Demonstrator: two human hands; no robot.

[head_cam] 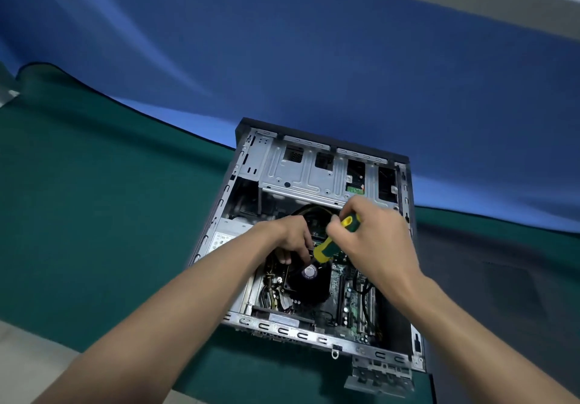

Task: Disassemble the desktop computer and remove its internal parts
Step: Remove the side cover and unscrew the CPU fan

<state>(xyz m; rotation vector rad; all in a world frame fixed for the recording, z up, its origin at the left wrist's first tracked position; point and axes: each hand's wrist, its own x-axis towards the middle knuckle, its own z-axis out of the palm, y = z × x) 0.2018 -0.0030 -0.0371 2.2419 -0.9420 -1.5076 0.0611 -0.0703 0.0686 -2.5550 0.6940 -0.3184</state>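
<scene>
Right hand [373,240] fingers clamp screwdriver [332,240]; left hand [290,237] fingers pinch its shaft above unreadable fan label [309,271].

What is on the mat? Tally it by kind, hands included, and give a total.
Hands: 2, left and right
Screwdriver: 1
Computer case: 1
Loose metal bracket: 1
Total: 5
</scene>
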